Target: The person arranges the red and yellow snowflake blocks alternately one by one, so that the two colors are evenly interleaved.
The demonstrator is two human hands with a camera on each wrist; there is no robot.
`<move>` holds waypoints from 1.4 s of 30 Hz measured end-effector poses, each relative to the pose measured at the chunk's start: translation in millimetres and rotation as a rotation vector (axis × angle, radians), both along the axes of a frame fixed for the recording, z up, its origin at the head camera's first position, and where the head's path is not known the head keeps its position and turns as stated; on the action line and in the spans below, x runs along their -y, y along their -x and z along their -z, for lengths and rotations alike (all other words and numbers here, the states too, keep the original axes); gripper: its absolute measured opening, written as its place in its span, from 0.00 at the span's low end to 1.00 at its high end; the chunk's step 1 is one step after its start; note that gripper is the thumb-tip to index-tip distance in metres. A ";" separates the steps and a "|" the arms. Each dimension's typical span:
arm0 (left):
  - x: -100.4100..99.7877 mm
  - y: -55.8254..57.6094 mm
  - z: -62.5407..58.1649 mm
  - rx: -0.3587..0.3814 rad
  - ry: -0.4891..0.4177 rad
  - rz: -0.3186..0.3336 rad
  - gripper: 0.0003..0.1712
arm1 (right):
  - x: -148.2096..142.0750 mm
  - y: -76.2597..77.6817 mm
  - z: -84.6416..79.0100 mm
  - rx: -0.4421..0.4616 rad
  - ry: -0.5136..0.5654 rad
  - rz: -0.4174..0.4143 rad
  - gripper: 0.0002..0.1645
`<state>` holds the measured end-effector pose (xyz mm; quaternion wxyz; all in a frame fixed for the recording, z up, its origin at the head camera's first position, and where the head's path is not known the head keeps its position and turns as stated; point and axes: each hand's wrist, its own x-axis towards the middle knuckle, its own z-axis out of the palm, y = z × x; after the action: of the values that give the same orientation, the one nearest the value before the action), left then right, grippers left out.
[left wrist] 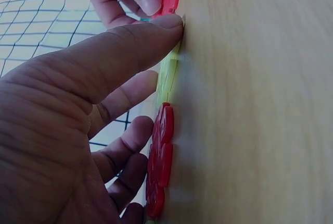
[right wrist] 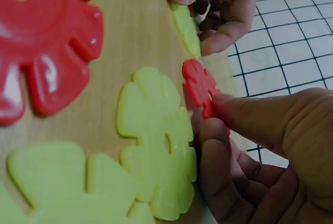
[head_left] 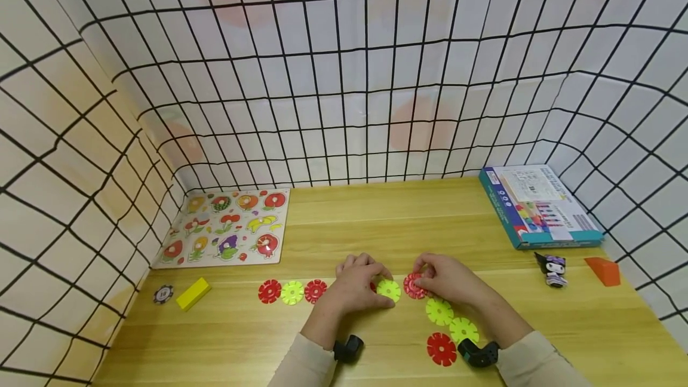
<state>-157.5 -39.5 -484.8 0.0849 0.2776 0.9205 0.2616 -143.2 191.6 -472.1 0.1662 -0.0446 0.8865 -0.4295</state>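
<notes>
My right hand (head_left: 448, 278) pinches a red slotted plastic disc (head_left: 414, 286) between thumb and index finger; the right wrist view shows this red disc (right wrist: 199, 84) tilted up at its edge. To its left, my left hand (head_left: 355, 285) has thumb and index finger at opposite edges of a yellow-green slotted disc (head_left: 388, 291). That disc lies at the right end of a row with a red disc (head_left: 269, 291), a yellow-green disc (head_left: 292, 292) and another red disc (head_left: 315, 291). My left hand hides part of the row. A small gap separates the pinched red disc from the yellow-green one.
Two yellow-green discs (head_left: 439, 312) and a red disc (head_left: 442, 349) lie near my right wrist. A fruit puzzle board (head_left: 226, 229), yellow block (head_left: 194, 294) and round chip (head_left: 163, 294) are left. A box (head_left: 540, 205), small figurine (head_left: 553, 270) and orange wedge (head_left: 604, 271) are right.
</notes>
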 end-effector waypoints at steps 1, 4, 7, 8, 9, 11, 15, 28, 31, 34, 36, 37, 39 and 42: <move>0.0 -0.1 0.4 -0.001 0.000 0.001 0.24 | 0.2 0.3 0.8 -0.007 -0.024 -0.003 0.06; 0.1 0.1 1.5 -0.003 0.001 0.003 0.24 | 1.3 0.3 1.9 -0.019 -0.070 -0.011 0.06; -0.1 0.3 2.2 -0.006 0.001 0.001 0.24 | 2.4 -0.1 2.2 -0.017 -0.088 -0.007 0.07; -0.2 0.5 2.3 -0.005 0.001 0.000 0.24 | 2.8 -0.1 2.4 -0.017 -0.089 -0.007 0.07; -0.3 0.5 2.4 -0.005 0.002 -0.001 0.24 | 3.2 0.0 2.5 -0.021 -0.097 -0.006 0.08; -0.4 0.5 2.2 -0.004 0.005 -0.001 0.24 | 3.9 -0.1 2.7 -0.045 -0.127 -0.009 0.09; 0.2 0.8 0.6 -0.002 0.012 -0.004 0.24 | 4.9 0.4 2.7 -0.097 -0.180 -0.018 0.11; 1.3 0.7 0.5 0.010 0.010 0.002 0.24 | -3.4 -4.9 -0.5 -0.034 -0.060 -0.001 0.10; 1.0 0.2 -0.3 0.016 0.014 -0.003 0.25 | -9.6 -7.4 1.0 -0.041 -0.040 -0.034 0.11; -2.7 -0.8 -3.2 0.023 0.000 -0.010 0.26 | -17.7 -11.0 1.8 -0.015 -0.017 -0.038 0.12; -7.7 -1.5 -4.4 0.026 -0.015 -0.013 0.27 | -23.9 -13.6 1.0 -0.016 -0.022 -0.049 0.12; -10.9 -1.8 -4.8 0.031 -0.025 -0.014 0.28 | -27.2 -14.8 0.4 -0.029 -0.034 -0.065 0.13; -17.9 -2.5 -4.6 0.035 -0.033 -0.012 0.29 | -33.9 -17.9 -1.6 -0.046 -0.045 -0.100 0.13; -26.8 -3.1 -3.2 0.032 -0.025 -0.010 0.30 | -43.7 -23.7 -3.7 -0.042 -0.058 -0.152 0.15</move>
<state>-154.4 -12.7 -481.6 0.0949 0.2697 0.9171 0.2780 -119.5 235.3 -468.3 0.1809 -0.1162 0.8960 -0.3885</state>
